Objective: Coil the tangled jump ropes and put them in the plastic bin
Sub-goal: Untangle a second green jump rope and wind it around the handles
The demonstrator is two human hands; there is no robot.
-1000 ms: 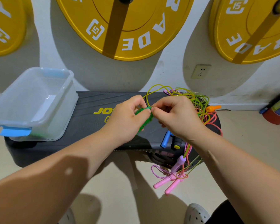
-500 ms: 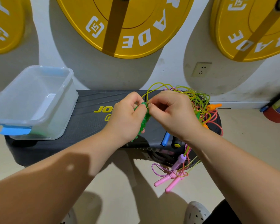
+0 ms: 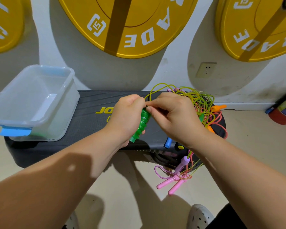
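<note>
Far left: plastic bin [image 3: 63, 123] standing on the black step platform [image 3: 92, 106], well apart from the ropes. Centre: left hand [image 3: 127, 113] curled round the green handle [image 3: 141, 124], just above the platform. Beside it: right hand [image 3: 173, 116] pinching the yellow-green cord [image 3: 153, 87] at the handle's top end. Right: rope tangle [image 3: 201, 101] heaped on the platform, pink handles [image 3: 172, 184] dangling over the front edge. Step in hand, by judgement: freeing one rope. Next: draw the cord clear without tightening knots, then coil.
</note>
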